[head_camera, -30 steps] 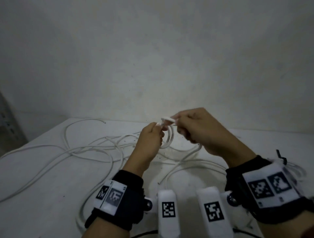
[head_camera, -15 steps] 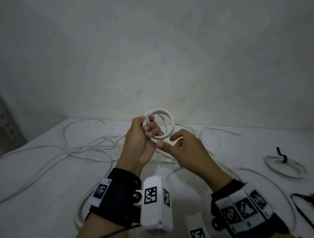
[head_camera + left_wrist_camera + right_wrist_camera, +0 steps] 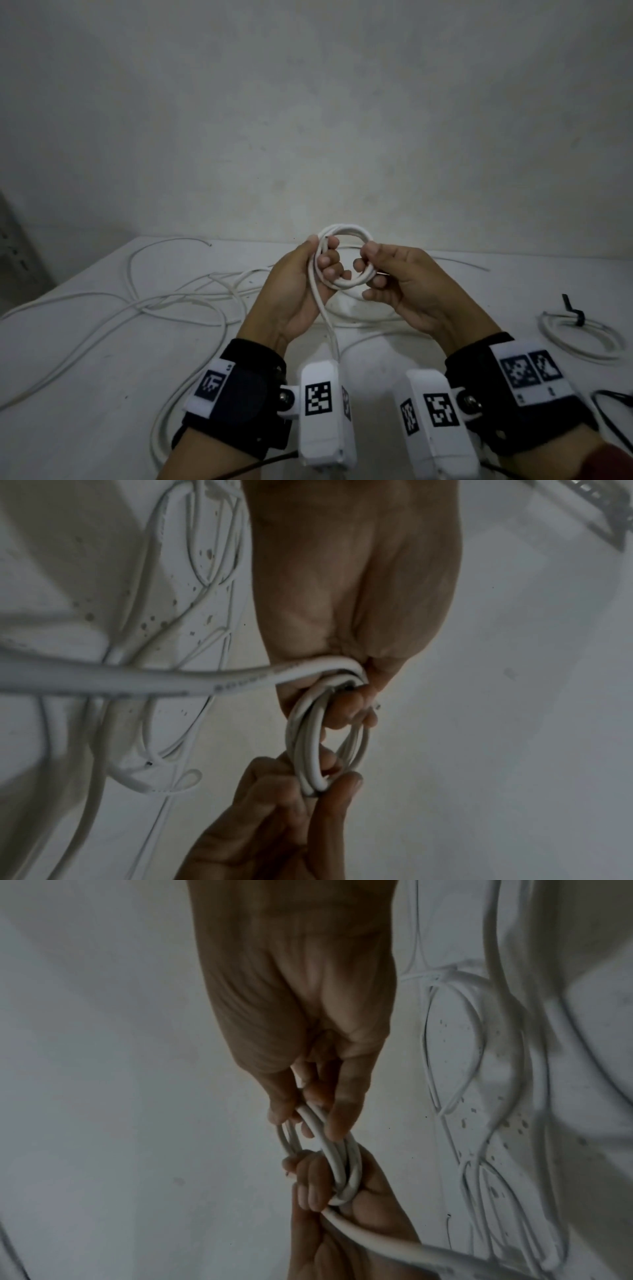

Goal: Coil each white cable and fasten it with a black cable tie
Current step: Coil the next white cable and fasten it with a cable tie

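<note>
A small coil of white cable (image 3: 346, 236) (image 3: 310, 753) (image 3: 339, 1161) is held up above the table between both hands. My left hand (image 3: 308, 270) (image 3: 349, 702) grips its left side, fingers curled through the loops. My right hand (image 3: 373, 270) (image 3: 318, 783) (image 3: 315, 1118) pinches its right side between thumb and fingers. The cable's loose tail (image 3: 327, 325) runs down from my left hand toward the wrists. A coiled cable (image 3: 582, 337) fastened with a black cable tie (image 3: 573, 313) lies on the table at the right.
Several loose white cables (image 3: 164, 301) sprawl tangled across the white table (image 3: 68, 359) to the left and behind my hands. A thin black loop (image 3: 613, 407) lies at the right edge. A pale wall stands close behind the table.
My left hand has turned palm-up with the coil raised. My right hand, which was open below the coil half a second ago, now pinches its right side.
</note>
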